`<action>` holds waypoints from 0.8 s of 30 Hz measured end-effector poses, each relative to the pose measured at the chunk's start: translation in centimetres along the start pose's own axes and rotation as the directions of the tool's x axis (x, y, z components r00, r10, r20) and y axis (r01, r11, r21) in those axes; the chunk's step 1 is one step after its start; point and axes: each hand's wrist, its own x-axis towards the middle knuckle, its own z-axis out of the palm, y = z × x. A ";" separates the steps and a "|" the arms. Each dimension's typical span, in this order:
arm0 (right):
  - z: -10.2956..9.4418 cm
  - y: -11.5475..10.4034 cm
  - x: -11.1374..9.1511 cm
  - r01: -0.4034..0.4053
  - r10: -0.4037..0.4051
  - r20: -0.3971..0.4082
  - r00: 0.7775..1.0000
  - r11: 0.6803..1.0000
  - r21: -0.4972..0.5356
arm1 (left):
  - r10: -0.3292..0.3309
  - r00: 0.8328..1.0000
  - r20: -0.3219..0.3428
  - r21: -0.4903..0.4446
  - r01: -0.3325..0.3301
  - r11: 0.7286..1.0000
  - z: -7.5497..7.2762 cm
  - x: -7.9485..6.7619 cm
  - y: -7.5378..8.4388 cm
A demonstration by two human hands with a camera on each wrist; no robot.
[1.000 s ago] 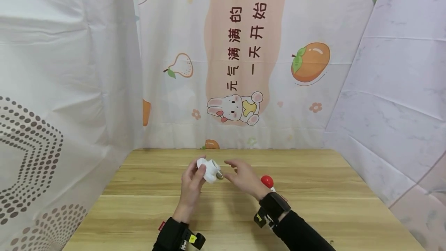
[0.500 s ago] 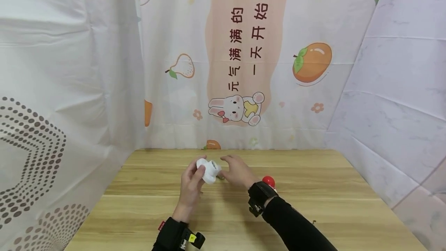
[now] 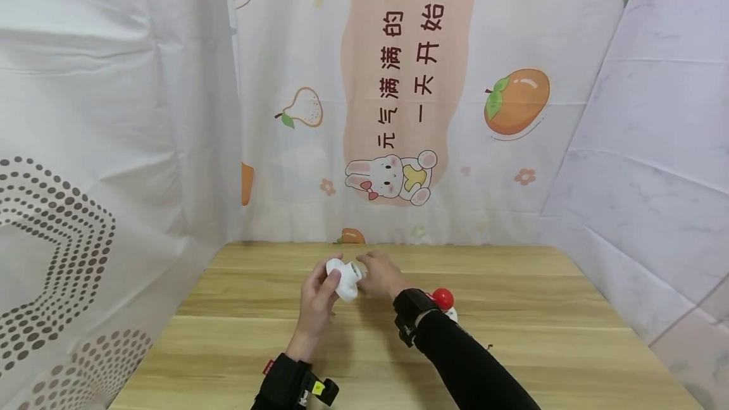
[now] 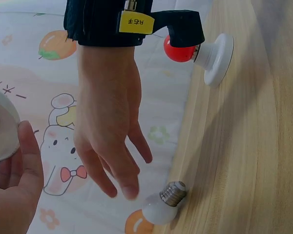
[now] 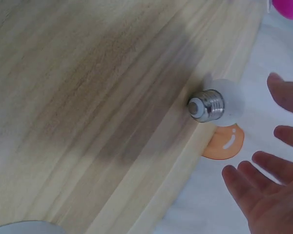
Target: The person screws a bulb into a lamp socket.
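My left hand (image 3: 316, 302) holds a white lamp socket (image 3: 346, 283) above the table, thumb across its front. A white light bulb (image 4: 158, 210) with a metal screw base lies on the tabletop, seen in both wrist views. My right hand (image 5: 273, 200) hovers beside this bulb, fingers and thumb spread and apart from it. In the head view that hand and the socket hide most of the bulb. Right of my right wrist, a red bulb (image 3: 443, 298) sits in a second white socket (image 4: 219, 59) that stands on the table.
The wooden table (image 3: 256, 334) reaches back to a printed curtain (image 3: 296, 176). White cloth (image 3: 142, 112) hangs along the left side, and marbled cloth (image 3: 655, 176) along the right. A small dark object (image 3: 489, 347) shows beside my right forearm.
My right hand has moved left and in close to the white bulb, which is now mostly hidden in the head view. My left hand still holds the socket in nearly the same place.
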 end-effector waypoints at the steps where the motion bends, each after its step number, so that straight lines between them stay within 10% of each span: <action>1: 0.0 0.0 0.1 0.013 -0.013 0.011 1.000 1.000 -0.013 | -0.001 1.000 -0.004 0.003 0.001 1.000 0.0 0.0 0.0; 13: 2.3 0.4 0.0 0.076 -0.069 0.154 0.986 0.996 -0.043 | 0.000 1.000 -0.031 0.019 0.001 1.000 0.2 0.0 -0.1; 24: 2.6 0.2 -0.6 0.074 -0.052 0.120 0.991 0.979 -0.188 | -0.001 1.000 -0.014 0.037 0.001 0.999 0.3 -0.1 -0.1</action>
